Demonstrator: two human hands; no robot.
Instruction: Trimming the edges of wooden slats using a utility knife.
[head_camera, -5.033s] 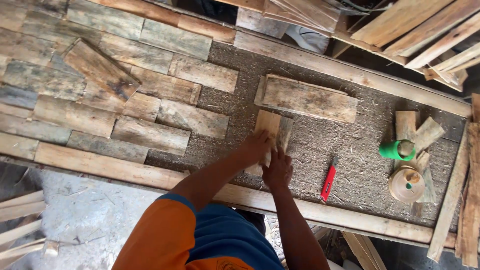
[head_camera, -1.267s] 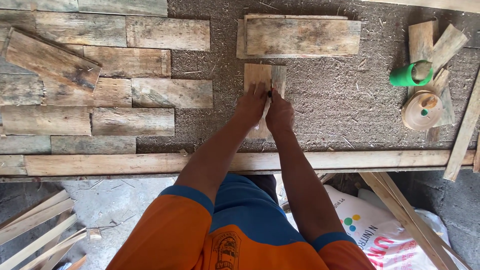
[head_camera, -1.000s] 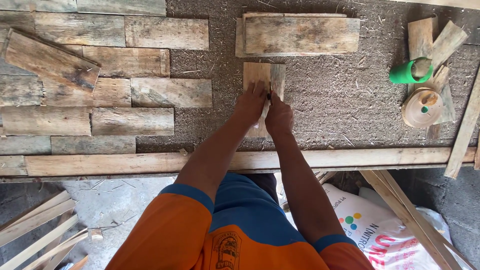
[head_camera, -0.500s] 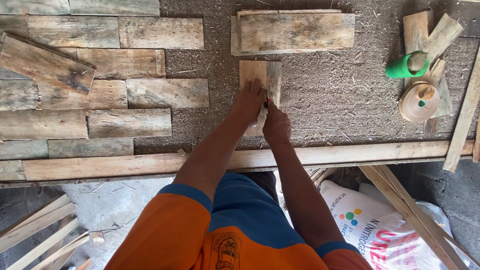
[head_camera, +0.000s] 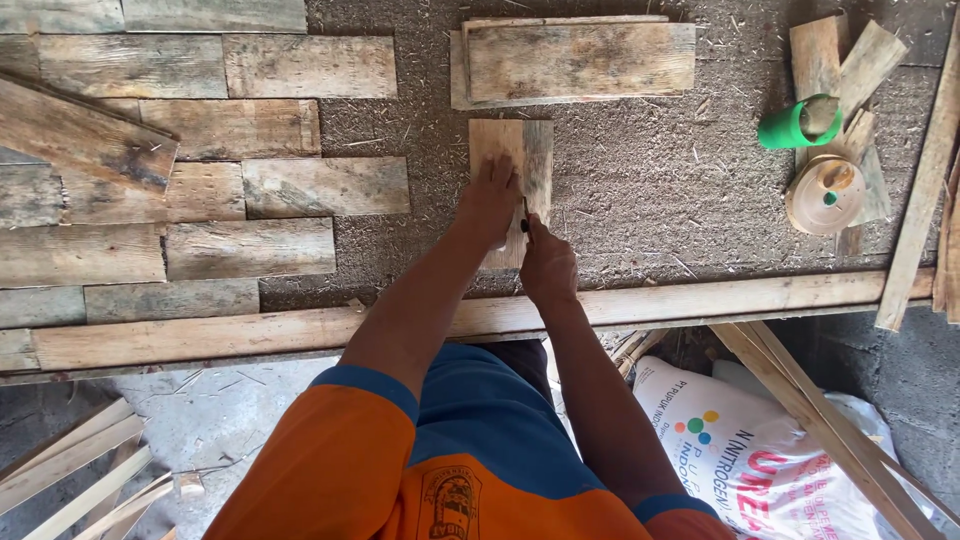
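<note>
A small upright wooden board (head_camera: 528, 150) lies on the rough grey work surface in front of me. My left hand (head_camera: 490, 205) presses flat on its lower part. My right hand (head_camera: 547, 265) sits just right of it, closed around a thin dark tool (head_camera: 524, 218) whose tip touches the board; the tool is too small to tell its kind. Beyond the board lies a wider stack of two planks (head_camera: 575, 60).
Weathered planks (head_camera: 250, 190) are laid in brick-like rows at the left. A green cylinder (head_camera: 790, 125) and a round wooden lid (head_camera: 825, 195) rest on scrap pieces at the right. A long batten (head_camera: 700, 300) edges the front. A printed white sack (head_camera: 740, 450) lies on the floor.
The view has shifted slightly, and both hands stay on the small board. Five seconds ago a red tool lay to the right of the hands; it is out of sight now.
</note>
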